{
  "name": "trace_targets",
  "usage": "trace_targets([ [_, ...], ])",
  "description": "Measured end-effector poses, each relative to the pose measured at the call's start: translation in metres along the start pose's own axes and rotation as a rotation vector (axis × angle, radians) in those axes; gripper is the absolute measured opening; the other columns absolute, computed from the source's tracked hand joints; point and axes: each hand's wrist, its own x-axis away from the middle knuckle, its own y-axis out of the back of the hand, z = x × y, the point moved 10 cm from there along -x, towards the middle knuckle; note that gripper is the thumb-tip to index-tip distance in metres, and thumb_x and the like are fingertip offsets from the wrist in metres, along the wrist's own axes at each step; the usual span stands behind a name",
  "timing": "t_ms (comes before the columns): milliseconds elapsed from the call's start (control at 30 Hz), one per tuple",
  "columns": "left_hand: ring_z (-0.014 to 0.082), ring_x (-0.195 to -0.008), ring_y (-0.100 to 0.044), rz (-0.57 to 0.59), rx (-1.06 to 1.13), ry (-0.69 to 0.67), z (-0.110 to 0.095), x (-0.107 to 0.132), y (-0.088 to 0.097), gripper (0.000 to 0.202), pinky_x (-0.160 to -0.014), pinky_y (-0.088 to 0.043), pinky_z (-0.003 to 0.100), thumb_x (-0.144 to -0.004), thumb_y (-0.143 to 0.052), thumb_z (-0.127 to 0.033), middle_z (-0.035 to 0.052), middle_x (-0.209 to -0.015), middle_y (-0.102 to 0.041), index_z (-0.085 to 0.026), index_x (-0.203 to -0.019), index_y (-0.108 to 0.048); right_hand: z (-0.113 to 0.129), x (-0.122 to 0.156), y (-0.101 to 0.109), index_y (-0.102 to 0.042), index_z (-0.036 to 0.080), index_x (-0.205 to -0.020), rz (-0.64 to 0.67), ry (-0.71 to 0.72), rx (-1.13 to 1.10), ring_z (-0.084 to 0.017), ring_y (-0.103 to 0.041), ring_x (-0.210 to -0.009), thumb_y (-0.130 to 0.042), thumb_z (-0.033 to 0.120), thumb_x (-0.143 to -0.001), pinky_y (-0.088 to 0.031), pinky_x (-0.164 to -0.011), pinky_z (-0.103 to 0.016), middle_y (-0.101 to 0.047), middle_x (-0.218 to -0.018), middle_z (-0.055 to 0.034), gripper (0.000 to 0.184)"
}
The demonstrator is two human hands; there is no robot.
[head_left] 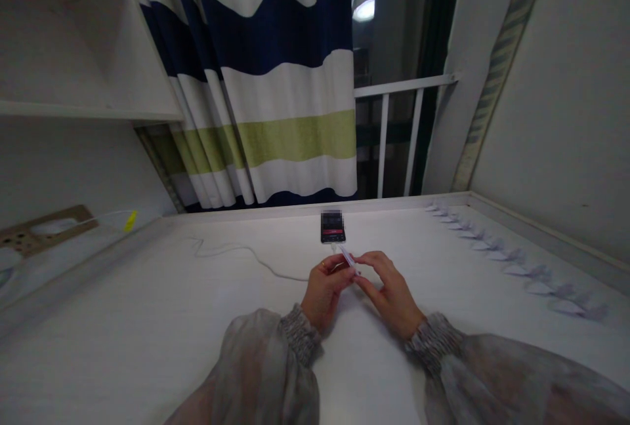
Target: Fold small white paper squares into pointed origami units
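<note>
Both hands meet over the middle of a white table (147,320). My left hand (323,292) and my right hand (388,290) pinch a small folded piece of white paper (347,259) between their fingertips, held just above the tabletop. A ring shows on a left finger. Loose grey sleeves cover both wrists. Just beyond the paper a dark phone (333,228) lies flat on the table, its screen lit.
A white cable (236,251) runs from the phone toward the left. Several folded paper pieces (512,264) sit in a row along the table's right side. A striped curtain (275,103) and a white railing (394,136) stand behind; shelves are at left.
</note>
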Motion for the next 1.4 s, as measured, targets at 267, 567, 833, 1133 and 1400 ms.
trace_targets([
  [267, 0.0123, -0.072, -0.056, -0.033, -0.048, -0.004, 0.001, 0.0, 0.003, 0.032, -0.073, -0.044, 0.028, -0.049, -0.074, -0.014, 0.004, -0.078, -0.065, -0.013, -0.08, -0.065, 0.0, 0.0, 0.004, -0.054, 0.022, -0.094, -0.031, 0.02, 0.049, -0.021, -0.053, -0.09, -0.051, 0.024, -0.079, -0.041, -0.081, -0.039, -0.059, -0.091, -0.006, 0.015],
  [567, 0.0128, -0.074, -0.057, -0.015, -0.097, -0.069, -0.005, -0.001, 0.002, 0.028, -0.081, -0.041, 0.03, -0.051, -0.073, -0.015, 0.0033, -0.076, -0.065, -0.013, -0.078, -0.067, 0.001, -0.001, 0.009, -0.052, 0.021, -0.088, -0.062, -0.012, 0.052, -0.02, -0.053, -0.086, -0.051, 0.025, -0.079, -0.042, -0.078, -0.037, -0.059, -0.087, -0.0057, 0.01],
  [833, 0.0137, -0.078, -0.057, 0.016, -0.095, -0.073, -0.005, -0.001, 0.0, 0.026, -0.084, -0.039, 0.031, -0.052, -0.072, -0.014, 0.0036, -0.08, -0.067, -0.014, -0.078, -0.068, 0.009, -0.002, 0.011, -0.055, 0.02, -0.084, -0.091, 0.072, 0.031, -0.019, -0.054, -0.087, -0.052, 0.021, -0.079, -0.042, -0.079, -0.037, -0.06, -0.086, -0.0056, 0.006],
  [1133, 0.0127, -0.074, -0.057, 0.008, -0.161, -0.11, -0.007, -0.004, 0.004, 0.023, -0.081, -0.04, 0.029, -0.053, -0.072, -0.015, 0.0028, -0.076, -0.068, -0.014, -0.075, -0.069, 0.005, -0.003, 0.016, -0.057, 0.02, -0.083, -0.1, 0.026, -0.083, -0.018, -0.054, -0.086, -0.051, 0.022, -0.079, -0.043, -0.078, -0.034, -0.058, -0.087, -0.0058, 0.007],
  [1400, 0.0152, -0.08, -0.058, 0.104, -0.181, -0.07, -0.002, -0.004, -0.004, 0.025, -0.087, -0.038, 0.032, -0.057, -0.071, -0.017, 0.0044, -0.081, -0.068, -0.014, -0.081, -0.069, -0.032, -0.004, 0.004, -0.062, 0.018, -0.078, -0.02, -0.285, -0.345, -0.016, -0.056, -0.079, -0.054, 0.031, -0.076, -0.045, -0.074, -0.029, -0.061, -0.081, -0.0039, 0.016],
])
